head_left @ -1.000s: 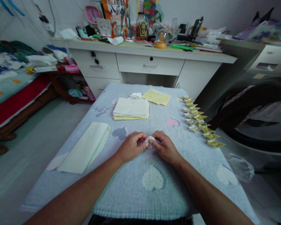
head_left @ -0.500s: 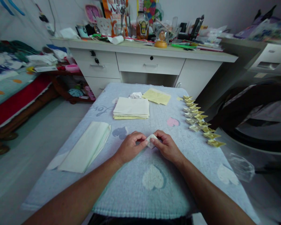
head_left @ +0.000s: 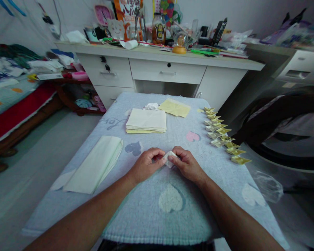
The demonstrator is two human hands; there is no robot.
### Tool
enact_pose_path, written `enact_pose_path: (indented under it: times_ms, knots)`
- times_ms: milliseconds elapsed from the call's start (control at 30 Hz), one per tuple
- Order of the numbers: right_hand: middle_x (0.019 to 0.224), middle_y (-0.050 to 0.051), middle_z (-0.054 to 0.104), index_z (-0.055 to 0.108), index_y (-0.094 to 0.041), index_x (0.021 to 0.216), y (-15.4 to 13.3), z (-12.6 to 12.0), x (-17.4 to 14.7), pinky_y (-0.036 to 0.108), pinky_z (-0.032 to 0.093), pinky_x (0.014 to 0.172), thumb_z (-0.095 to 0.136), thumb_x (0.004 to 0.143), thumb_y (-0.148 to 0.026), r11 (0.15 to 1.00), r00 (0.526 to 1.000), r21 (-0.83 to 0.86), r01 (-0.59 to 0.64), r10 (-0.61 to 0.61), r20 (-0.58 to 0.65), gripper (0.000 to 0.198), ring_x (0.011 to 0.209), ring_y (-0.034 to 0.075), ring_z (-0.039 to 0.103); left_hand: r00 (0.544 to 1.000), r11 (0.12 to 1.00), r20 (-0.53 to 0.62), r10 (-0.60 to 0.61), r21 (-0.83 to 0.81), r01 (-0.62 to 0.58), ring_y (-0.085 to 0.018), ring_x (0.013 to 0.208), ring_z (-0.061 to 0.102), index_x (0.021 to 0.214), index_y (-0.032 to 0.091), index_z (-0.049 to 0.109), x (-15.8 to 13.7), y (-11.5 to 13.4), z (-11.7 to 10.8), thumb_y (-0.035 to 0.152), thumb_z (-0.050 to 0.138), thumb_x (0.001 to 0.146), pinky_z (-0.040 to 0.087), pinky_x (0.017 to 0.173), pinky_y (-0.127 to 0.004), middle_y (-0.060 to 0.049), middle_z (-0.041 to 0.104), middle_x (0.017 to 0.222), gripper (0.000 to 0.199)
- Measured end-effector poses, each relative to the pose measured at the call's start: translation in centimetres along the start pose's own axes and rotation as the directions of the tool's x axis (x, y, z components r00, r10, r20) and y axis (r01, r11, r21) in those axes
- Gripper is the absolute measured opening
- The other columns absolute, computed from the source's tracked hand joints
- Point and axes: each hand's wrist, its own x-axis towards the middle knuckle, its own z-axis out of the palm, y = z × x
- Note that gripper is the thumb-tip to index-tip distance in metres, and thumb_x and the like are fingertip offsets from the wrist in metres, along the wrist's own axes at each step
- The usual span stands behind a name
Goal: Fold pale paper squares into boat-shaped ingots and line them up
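A small folded piece of whitish paper (head_left: 170, 159) is pinched between both hands, just above the cloth-covered table (head_left: 136, 212). My left hand (head_left: 149, 161) grips its left corner between thumb and fingers. On the other side, my right hand (head_left: 185, 161) has its thumb pressed on the paper's front, with the fingers behind. Several folded paper boats (head_left: 219, 134), yellow and whitish, line the table's right edge. Beyond my hands lies a stack of pale paper sheets (head_left: 146, 120), and a yellow sheet (head_left: 175, 107) rests behind it.
To the left on the table is a folded pale green-white sheet bundle (head_left: 95, 165). A crumpled white paper (head_left: 151, 106) sits behind the stack. A cluttered white desk (head_left: 169, 71) stands at the back, a washing machine (head_left: 298, 73) at right, a bed (head_left: 18, 108) at left.
Both hands keep their pinch on the small folded paper, with only a slight shift of fingers. The whole view has drifted very slightly.
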Motion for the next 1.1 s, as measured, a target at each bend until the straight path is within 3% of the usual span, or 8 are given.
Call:
enact_pose_path:
  times_ms: [200,400,700,933,1100]
  knots:
    - [0.073,0.001,0.052,0.059,-0.018,0.074,-0.51,0.08,-0.05,0.027,0.037,0.073,0.056,0.089,-0.041,0.997,0.999,-0.065,0.040,-0.038,0.019,0.028,0.077,0.015,0.048,0.997,0.981,0.011,-0.080,-0.174,0.081,-0.012,0.068,0.050,0.076,0.013,0.062,0.17,-0.34,-0.03,0.036,0.058,0.085,0.038,0.064,-0.023,0.001,0.056,0.069,0.025]
    - [0.074,0.000,0.053,0.059,-0.017,0.079,-0.63,0.08,-0.14,0.025,0.036,0.067,0.059,0.087,-0.041,1.000,1.000,-0.025,0.001,-0.001,0.008,0.025,0.071,0.013,0.048,0.994,0.956,-0.048,-0.096,-0.282,0.079,-0.011,0.068,0.051,0.075,0.013,0.063,0.36,-0.82,-0.15,0.034,0.063,0.082,0.040,0.065,-0.023,0.000,0.058,0.069,0.023]
    - [0.069,-0.001,0.049,0.057,-0.017,0.071,-0.03,0.18,-0.14,0.024,0.035,0.064,0.053,0.090,-0.039,0.999,0.999,-0.046,0.016,-0.014,0.040,0.029,0.067,0.012,0.047,0.993,0.972,-0.068,-0.101,-0.218,0.084,-0.009,0.061,0.046,0.079,0.013,0.064,0.22,-0.80,0.06,0.032,0.068,0.076,0.036,0.057,-0.020,0.003,0.052,0.065,0.020]
    - [0.068,-0.001,0.051,0.059,-0.017,0.073,-0.17,0.46,-0.15,0.025,0.036,0.067,0.052,0.091,-0.038,0.981,0.987,-0.139,0.134,-0.119,0.109,0.029,0.069,0.013,0.048,0.993,0.977,-0.063,-0.104,-0.191,0.090,-0.009,0.061,0.047,0.081,0.012,0.066,0.24,-0.39,-0.04,0.033,0.068,0.076,0.037,0.057,-0.021,0.001,0.056,0.066,0.021]
    - [0.069,0.000,0.052,0.060,-0.017,0.074,-0.31,0.55,-0.31,0.025,0.037,0.066,0.053,0.090,-0.044,0.992,0.994,-0.097,0.082,-0.073,0.087,0.032,0.069,0.013,0.048,0.992,0.986,-0.066,-0.108,-0.136,0.098,-0.010,0.061,0.048,0.075,0.012,0.065,0.14,-0.18,-0.23,0.033,0.064,0.079,0.036,0.058,-0.022,0.001,0.056,0.065,0.022]
